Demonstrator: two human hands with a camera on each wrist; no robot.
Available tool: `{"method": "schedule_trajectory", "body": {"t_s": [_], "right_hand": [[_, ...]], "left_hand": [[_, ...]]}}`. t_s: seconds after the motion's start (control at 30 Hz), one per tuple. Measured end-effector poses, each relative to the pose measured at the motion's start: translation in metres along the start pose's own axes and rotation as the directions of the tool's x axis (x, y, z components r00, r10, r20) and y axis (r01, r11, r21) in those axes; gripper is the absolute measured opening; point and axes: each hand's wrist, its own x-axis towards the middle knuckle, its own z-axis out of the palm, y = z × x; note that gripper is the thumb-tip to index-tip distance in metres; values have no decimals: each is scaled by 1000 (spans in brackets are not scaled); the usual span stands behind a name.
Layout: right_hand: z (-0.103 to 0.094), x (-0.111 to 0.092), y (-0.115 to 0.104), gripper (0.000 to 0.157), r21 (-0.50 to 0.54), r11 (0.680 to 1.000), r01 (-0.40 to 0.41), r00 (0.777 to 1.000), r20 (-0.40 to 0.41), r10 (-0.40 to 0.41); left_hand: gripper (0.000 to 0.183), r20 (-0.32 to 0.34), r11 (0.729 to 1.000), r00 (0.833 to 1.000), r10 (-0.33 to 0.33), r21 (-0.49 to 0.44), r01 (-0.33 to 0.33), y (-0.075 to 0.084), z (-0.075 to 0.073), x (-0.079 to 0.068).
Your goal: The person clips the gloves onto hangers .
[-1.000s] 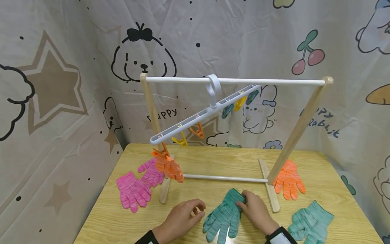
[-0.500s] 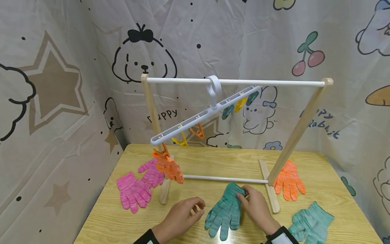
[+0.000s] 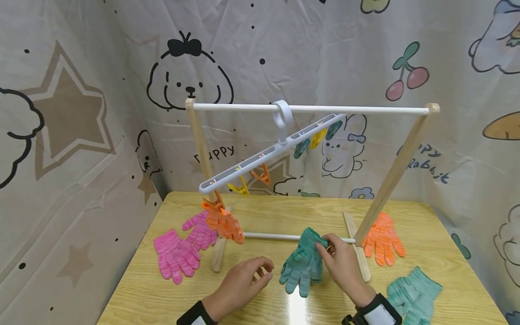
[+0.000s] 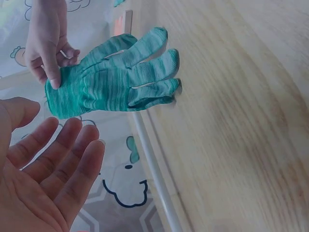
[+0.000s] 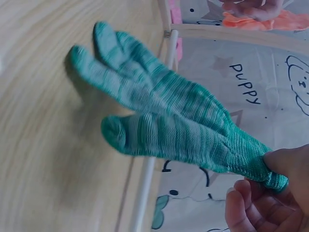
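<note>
My right hand (image 3: 343,268) pinches the cuff of a green knit glove (image 3: 304,264) between thumb and fingers. In the right wrist view the glove (image 5: 164,106) slants with its fingers hanging toward the table. My left hand (image 3: 241,284) is beside it, holding nothing; the left wrist view shows its palm and loosely bent fingers near the cuff. Above, a grey-white hanger (image 3: 260,160) hooks over the rack's top bar (image 3: 357,109). It carries orange, yellow and teal clips. An orange clip (image 3: 218,199) at its near left end holds a bunched orange glove (image 3: 225,223).
Two pink gloves (image 3: 176,255) lie at the table's left, partly behind the hanging orange one. Right of the rack's wooden post (image 3: 392,185) lie an orange glove (image 3: 383,239) and another green glove (image 3: 414,293). A low white bar (image 3: 270,236) joins the rack's feet.
The right hand has lifted the green glove off the table and moved it forward toward the rack, its fingers now hanging down. The left hand has barely shifted.
</note>
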Motion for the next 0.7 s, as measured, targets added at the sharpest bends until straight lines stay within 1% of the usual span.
{"method": "schedule_trajectory", "body": {"t_s": [0.13, 0.2, 0.37, 0.53, 0.7], "right_hand": [[-3, 3, -5, 12, -5, 999, 38, 999, -25, -38], [-4, 4, -8, 12, 0, 999, 53, 998, -29, -53], [-7, 8, -16, 12, 8, 997, 75, 997, -31, -74], [-9, 12, -24, 13, 2, 997, 80, 997, -22, -80], [-10, 15, -32, 14, -6, 996, 84, 996, -6, -84]], "left_hand": [[14, 12, 1000, 1000, -5, -9, 5, 2, -3, 2], [15, 7, 1000, 1000, -3, -3, 3, 3, -5, 3], [15, -34, 1000, 999, 12, 20, -12, 5, -9, 4], [15, -82, 1000, 996, 26, 16, -25, 7, -16, 6], [15, -115, 1000, 993, 23, 19, -21, 9, -24, 7]]}}
